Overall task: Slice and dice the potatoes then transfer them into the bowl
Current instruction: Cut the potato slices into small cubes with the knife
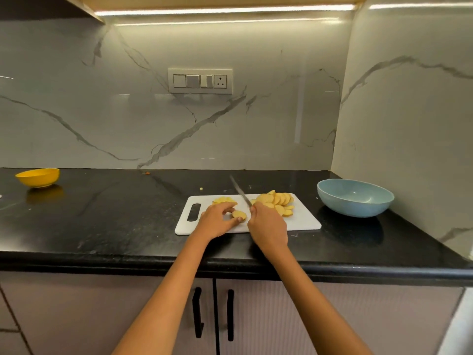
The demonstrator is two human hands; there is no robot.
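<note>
Head view: on the black desk (102, 213) lies a white cutting board (302, 219); a blue bowl (355, 198) stands right of it. On the board, the right hand (266, 224) grips a knife (240, 192); the left hand (217, 221) pinches potato slices (239, 214).

Both hands forward, fingers (231, 209) curled.

A board (302, 221) lies under both hands. A slice (239, 214) sits between left hand (217, 221) and right hand (267, 224); more slices (277, 201) lie beyond the right hand, a bowl (355, 198) further right.
</note>
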